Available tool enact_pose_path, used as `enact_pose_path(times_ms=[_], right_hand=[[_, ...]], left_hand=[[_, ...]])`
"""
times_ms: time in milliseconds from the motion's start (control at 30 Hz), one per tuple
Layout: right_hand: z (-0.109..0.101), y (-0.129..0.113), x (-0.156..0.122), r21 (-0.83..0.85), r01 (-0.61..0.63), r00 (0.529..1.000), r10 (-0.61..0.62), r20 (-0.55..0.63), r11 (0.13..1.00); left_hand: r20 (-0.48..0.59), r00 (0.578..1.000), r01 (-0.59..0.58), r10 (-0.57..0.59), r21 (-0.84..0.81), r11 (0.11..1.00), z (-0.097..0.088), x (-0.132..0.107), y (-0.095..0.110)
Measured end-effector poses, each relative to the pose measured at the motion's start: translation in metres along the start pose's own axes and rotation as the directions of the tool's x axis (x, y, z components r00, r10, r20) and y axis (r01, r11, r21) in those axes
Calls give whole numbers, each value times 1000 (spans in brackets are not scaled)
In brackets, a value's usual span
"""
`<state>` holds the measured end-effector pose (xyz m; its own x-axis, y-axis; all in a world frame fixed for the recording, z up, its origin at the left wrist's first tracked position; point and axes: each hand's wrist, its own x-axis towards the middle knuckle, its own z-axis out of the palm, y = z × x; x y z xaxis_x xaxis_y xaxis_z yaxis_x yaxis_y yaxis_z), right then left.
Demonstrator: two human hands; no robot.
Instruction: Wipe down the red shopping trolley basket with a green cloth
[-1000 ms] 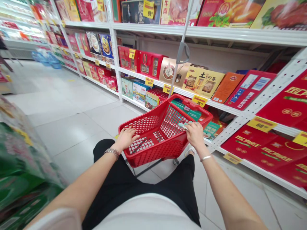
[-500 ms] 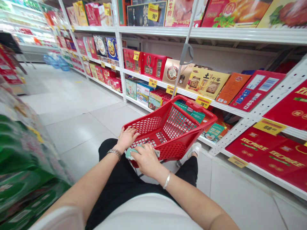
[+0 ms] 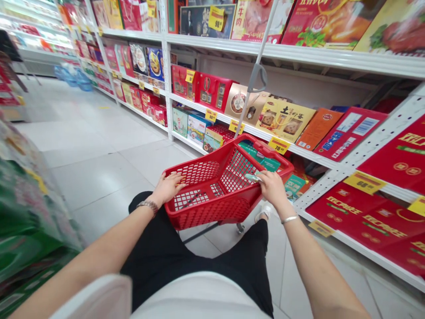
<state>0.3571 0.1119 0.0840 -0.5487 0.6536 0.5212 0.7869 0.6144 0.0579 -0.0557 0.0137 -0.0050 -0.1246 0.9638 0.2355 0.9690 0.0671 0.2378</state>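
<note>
A red plastic shopping basket on wheels stands tilted in front of my knees, with nothing inside it. My left hand lies on its near left rim, fingers stretched over the edge. At the right rim, my right hand presses a small pale green cloth against the plastic, fingers closed on it. A grey pull handle rises from the basket's far side.
White shelves packed with red, gold and blue gift boxes and yellow price tags run along the right. Green packaged goods are stacked at the left. Pale floor tiles stretch away down the aisle.
My right hand with the cloth has moved from the basket's near edge back to the right rim. The left hand has stayed on the left rim.
</note>
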Motion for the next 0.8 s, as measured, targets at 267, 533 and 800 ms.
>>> enact_pose_path(times_ms=[267, 533, 800], right_hand=[[21, -24, 10, 40, -99, 995, 100, -26, 994], [34, -119, 5, 90, -67, 988, 54, 141, 994], [-6, -84, -16, -75, -31, 996, 37, 81, 997]], left_hand=[[-281, 925, 227, -256, -132, 965, -16, 5, 32], [-117, 979, 149, -169, -160, 976, 12, -4, 110], [-19, 999, 40, -40, 1, 999, 5, 8, 82]])
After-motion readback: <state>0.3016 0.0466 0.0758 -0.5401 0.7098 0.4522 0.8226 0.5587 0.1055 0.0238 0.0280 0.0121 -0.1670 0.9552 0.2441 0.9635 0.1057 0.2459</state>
